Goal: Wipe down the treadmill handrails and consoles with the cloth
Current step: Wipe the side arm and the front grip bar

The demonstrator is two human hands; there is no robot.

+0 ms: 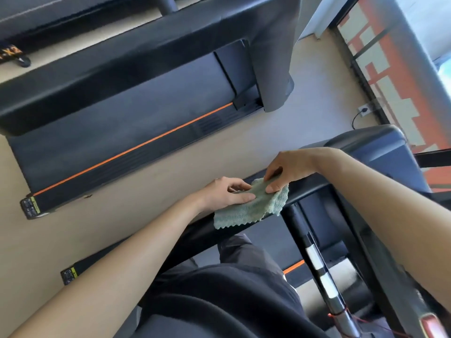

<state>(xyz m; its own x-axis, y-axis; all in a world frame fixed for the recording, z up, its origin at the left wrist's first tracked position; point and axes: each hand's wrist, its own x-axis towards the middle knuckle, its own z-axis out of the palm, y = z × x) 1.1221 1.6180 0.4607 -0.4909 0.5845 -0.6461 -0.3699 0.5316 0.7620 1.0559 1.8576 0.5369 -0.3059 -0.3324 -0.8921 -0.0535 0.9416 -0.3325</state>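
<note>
the pale green scalloped microfibre cloth point(253, 206) lies draped over the black treadmill handrail point(307, 187). left hand point(229, 192) and right hand point(285, 170) each pinch its far edge.

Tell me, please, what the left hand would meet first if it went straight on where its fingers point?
Probably the right hand, close ahead, pinching the same cloth the left hand holds.

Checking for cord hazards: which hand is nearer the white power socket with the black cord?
Right. The right hand pinches the green cloth on the handrail, on the side toward the power socket; the left hand holds the cloth's far side, farther off.
</note>
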